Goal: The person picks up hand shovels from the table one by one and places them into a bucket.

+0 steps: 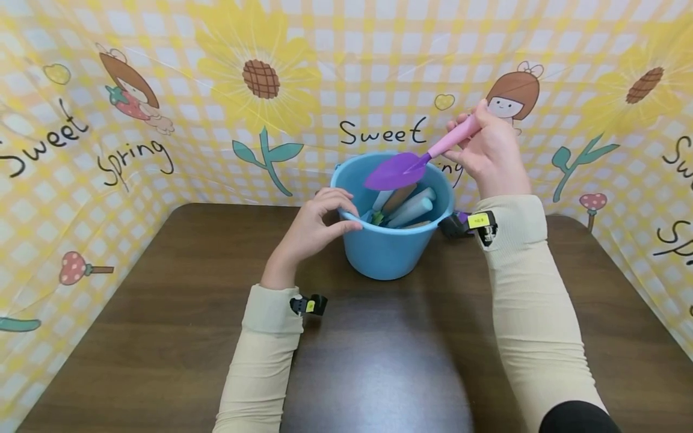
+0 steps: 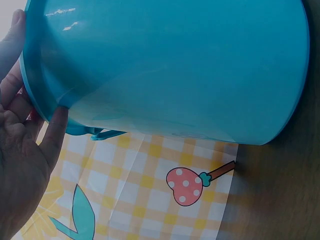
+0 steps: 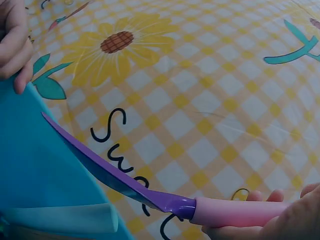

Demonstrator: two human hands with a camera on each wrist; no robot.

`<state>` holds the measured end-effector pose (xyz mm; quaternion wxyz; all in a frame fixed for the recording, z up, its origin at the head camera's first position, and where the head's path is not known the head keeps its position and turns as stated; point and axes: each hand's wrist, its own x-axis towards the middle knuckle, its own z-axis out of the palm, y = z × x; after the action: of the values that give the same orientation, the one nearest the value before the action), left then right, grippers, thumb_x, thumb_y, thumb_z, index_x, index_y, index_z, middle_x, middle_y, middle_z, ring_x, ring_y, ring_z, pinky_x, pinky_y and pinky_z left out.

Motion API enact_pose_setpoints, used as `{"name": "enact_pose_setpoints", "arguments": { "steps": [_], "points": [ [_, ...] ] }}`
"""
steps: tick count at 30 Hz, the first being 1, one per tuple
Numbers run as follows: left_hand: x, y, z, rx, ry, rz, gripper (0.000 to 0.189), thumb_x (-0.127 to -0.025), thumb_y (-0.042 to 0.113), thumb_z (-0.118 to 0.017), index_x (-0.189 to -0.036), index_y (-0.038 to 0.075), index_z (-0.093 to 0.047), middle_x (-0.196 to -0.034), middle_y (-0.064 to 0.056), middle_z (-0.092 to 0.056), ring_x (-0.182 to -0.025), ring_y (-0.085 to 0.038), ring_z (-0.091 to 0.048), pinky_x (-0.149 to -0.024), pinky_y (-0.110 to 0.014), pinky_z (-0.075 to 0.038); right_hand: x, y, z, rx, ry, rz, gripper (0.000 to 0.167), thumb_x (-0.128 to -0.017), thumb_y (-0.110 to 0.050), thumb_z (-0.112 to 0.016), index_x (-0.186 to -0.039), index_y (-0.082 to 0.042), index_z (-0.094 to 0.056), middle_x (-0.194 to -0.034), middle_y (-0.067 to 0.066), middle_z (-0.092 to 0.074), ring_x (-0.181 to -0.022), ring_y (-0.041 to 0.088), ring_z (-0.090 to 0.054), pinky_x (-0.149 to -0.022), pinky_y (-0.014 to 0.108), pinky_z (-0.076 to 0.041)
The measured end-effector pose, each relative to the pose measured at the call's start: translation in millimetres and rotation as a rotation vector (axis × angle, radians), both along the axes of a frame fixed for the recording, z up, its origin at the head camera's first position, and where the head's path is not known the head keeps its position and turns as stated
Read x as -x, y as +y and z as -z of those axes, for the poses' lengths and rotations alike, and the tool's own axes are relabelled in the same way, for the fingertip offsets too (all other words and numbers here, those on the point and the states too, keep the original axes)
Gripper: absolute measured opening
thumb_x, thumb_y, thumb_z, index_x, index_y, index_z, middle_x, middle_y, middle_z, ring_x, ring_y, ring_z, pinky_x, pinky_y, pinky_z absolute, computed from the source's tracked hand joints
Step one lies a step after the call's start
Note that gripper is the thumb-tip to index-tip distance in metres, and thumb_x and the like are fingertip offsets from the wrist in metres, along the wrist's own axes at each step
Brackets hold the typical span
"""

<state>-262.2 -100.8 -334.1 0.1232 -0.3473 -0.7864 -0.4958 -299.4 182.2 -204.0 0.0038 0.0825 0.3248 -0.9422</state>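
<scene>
A toy trowel point(image 1: 397, 171) with a purple blade and pink handle is held in my right hand point(image 1: 495, 147), fingers wrapped about the handle. Its blade hangs over the mouth of a blue bucket point(image 1: 384, 255), tip pointing left. My left hand point(image 1: 319, 219) grips the bucket's left rim, thumb outside and fingers over the edge; the left wrist view shows that hand point(image 2: 25, 135) along the rim. Inside the bucket lie light blue handles point(image 1: 414, 210), a brown piece point(image 1: 399, 198) and something green, partly hidden by the wall. From the side, the right wrist view shows the trowel blade point(image 3: 110, 172).
The bucket stands on a dark brown wooden table point(image 1: 162, 313) toward its back edge. A yellow checked cloth point(image 1: 368, 54) with flowers and lettering rises behind and at both sides. A camera point(image 1: 308, 305) is strapped to my left wrist, another point(image 1: 482, 224) to my right.
</scene>
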Motion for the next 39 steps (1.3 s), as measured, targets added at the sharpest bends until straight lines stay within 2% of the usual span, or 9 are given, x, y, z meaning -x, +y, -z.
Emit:
{"name": "enact_pose_setpoints", "arguments": {
  "steps": [5, 12, 17, 24, 30, 35, 39],
  "points": [
    [-0.4, 0.1, 2.4, -0.008, 0.0, 0.006, 0.011, -0.083, 0.01, -0.08, -0.09, 0.006, -0.072, -0.099, -0.009, -0.071, -0.122, -0.021, -0.051, -0.111, -0.044, -0.038, 10.4, -12, -3.1, -0.072, -0.031, -0.021, 0.013, -0.103, -0.027, -0.049, -0.109, -0.016, -0.05, -0.092, 0.008, -0.048, -0.097, 0.025, -0.046, -0.113, 0.047, -0.023],
    [0.3, 1.9, 4.5, -0.011, 0.004, 0.013, 0.011, -0.083, 0.01, -0.08, -0.09, 0.006, -0.072, -0.096, -0.007, -0.071, -0.121, -0.02, -0.051, -0.11, -0.044, -0.038, 23.0, -24, -11.5, -0.166, -0.068, -0.039, 0.016, -0.102, -0.03, -0.05, -0.109, -0.016, -0.052, -0.102, 0.006, -0.05, -0.106, 0.026, -0.046, -0.117, 0.05, -0.022],
    [1.1, 3.0, 2.1, -0.003, 0.007, 0.01, 0.011, -0.083, 0.011, -0.08, -0.09, 0.006, -0.072, -0.099, -0.008, -0.071, -0.121, -0.02, -0.051, -0.111, -0.044, -0.038, 29.8, -32, -14.0, -0.219, -0.068, -0.062, 0.014, -0.103, -0.03, -0.05, -0.108, -0.016, -0.048, -0.096, 0.005, -0.051, -0.104, 0.025, -0.048, -0.117, 0.05, -0.023],
    [1.0, 1.0, 0.1, -0.001, 0.013, 0.004, 0.012, -0.083, 0.011, -0.08, -0.09, 0.006, -0.072, -0.1, -0.008, -0.071, -0.121, -0.02, -0.051, -0.111, -0.043, -0.037, 38.0, -48, -8.5, -0.31, -0.08, -0.087, 0.012, -0.102, -0.03, -0.05, -0.103, -0.019, -0.047, -0.091, 0.005, -0.05, -0.101, 0.023, -0.049, -0.116, 0.051, -0.023],
    [0.8, -0.4, 1.1, -0.008, 0.006, 0.005, 0.012, -0.083, 0.01, -0.08, -0.09, 0.006, -0.072, -0.101, -0.009, -0.072, -0.121, -0.02, -0.051, -0.111, -0.045, -0.037, 42.7, -59, -3.1, -0.387, -0.104, -0.085, 0.012, -0.103, -0.029, -0.05, -0.105, -0.017, -0.05, -0.096, 0.005, -0.054, -0.109, 0.023, -0.051, -0.115, 0.05, -0.027],
    [1.3, -1.2, 2.2, -0.01, 0.01, 0.005, 0.013, -0.082, 0.01, -0.081, -0.09, 0.005, -0.072, -0.102, -0.01, -0.072, -0.121, -0.021, -0.051, -0.111, -0.046, -0.038, 45.3, -64, 1.7, -0.453, -0.064, -0.13, 0.011, -0.104, -0.027, -0.047, -0.102, -0.016, -0.05, -0.088, 0.004, -0.053, -0.099, 0.021, -0.05, -0.111, 0.048, -0.031],
    [1.3, -1.4, 2.0, -0.008, 0.014, 0.007, 0.012, -0.083, 0.011, -0.081, -0.09, 0.006, -0.072, -0.102, -0.009, -0.071, -0.121, -0.02, -0.051, -0.11, -0.046, -0.038, 48.4, -67, 4.4, -0.477, -0.062, -0.158, 0.012, -0.105, -0.026, -0.046, -0.099, -0.016, -0.048, -0.088, 0.003, -0.053, -0.094, 0.019, -0.048, -0.111, 0.045, -0.031]
  ]
}}
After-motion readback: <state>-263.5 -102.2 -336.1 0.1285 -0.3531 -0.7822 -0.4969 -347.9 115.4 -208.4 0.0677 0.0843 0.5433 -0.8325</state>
